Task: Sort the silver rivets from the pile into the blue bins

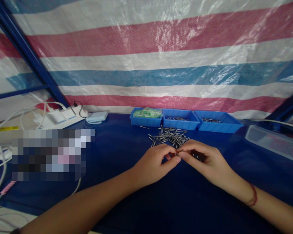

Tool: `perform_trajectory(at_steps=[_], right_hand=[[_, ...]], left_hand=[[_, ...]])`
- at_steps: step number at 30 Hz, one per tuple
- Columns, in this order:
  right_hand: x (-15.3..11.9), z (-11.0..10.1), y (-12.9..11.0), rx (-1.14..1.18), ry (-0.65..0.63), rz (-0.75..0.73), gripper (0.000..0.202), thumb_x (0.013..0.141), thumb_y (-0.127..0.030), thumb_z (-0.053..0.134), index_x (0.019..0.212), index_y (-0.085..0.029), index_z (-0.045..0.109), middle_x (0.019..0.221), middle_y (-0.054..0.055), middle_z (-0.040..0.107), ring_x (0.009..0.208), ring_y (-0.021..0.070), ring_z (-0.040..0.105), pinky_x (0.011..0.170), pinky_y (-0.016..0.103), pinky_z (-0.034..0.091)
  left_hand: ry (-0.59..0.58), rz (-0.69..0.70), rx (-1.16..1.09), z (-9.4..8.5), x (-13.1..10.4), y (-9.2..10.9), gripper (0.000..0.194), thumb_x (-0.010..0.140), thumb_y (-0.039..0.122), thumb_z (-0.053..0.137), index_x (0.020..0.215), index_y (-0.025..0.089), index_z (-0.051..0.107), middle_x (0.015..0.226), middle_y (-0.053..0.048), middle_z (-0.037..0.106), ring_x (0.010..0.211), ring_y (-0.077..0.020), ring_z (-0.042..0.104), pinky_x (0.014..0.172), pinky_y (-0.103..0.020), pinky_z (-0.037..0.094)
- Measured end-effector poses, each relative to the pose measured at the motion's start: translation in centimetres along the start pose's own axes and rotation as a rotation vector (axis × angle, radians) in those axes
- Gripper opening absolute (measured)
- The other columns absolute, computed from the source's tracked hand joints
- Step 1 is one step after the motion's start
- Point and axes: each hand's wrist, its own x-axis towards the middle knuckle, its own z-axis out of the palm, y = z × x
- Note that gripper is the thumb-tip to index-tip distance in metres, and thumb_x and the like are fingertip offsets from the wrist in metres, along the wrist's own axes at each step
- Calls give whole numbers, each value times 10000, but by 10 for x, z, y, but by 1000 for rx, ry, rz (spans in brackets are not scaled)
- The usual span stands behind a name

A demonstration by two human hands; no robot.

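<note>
My left hand (158,162) and my right hand (207,159) meet fingertip to fingertip above the dark blue tabletop (175,201). Both are closed in a pinch. Whatever lies between the fingertips is too small and too covered to name. Just beyond my hands is a loose pile of thin, shiny metal rods (171,135), some with dark parts. A few pieces show under the curled fingers of my right hand. One thin rod (145,127) lies apart, to the left of the pile.
Behind the pile stand three blue bins: one with green-and-clear packets (147,112), a middle bin (180,124) and a right bin (219,126) holding metal rods. A clear plastic lid or box (275,144) lies right. A white power strip (63,117), cables and a light-blue case (97,117) sit left.
</note>
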Motion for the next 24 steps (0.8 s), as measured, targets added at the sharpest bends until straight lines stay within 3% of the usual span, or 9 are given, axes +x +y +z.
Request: perform_trajectory(at_steps=[11, 18, 20, 24], right_hand=[[2, -3, -1, -42, -7, -6, 99, 856, -254, 551, 874, -215, 640, 783, 9, 626, 698, 123, 586, 605, 242, 451], [5, -6, -3, -110, -121, -21, 165, 873, -288, 520, 801, -204, 642, 740, 8, 630, 656, 122, 578, 599, 242, 451], [10, -15, 3, -146, -33, 1, 197, 867, -326, 519, 786, -198, 646, 739, 18, 636, 664, 133, 579, 614, 251, 455], [24, -50, 26, -216, 406, 272, 283, 810, -433, 555, 775, -176, 671, 639, 25, 606, 571, 135, 538, 544, 249, 427]], left_hand=[[195, 55, -13, -2, 1, 0, 19, 811, 184, 612, 828, 179, 619, 774, 5, 624, 697, -110, 558, 642, -216, 444], [208, 23, -11, -3, 1, 3, 68, 817, 237, 608, 834, 172, 614, 752, 0, 622, 683, -117, 564, 643, -235, 453], [197, -1, -13, -3, 1, 2, 114, 830, 248, 591, 922, 182, 609, 780, 0, 632, 688, -119, 569, 646, -242, 454], [148, -9, 10, -5, 0, 2, 145, 869, 245, 529, 982, 193, 604, 794, 0, 637, 701, -120, 577, 650, -245, 453]])
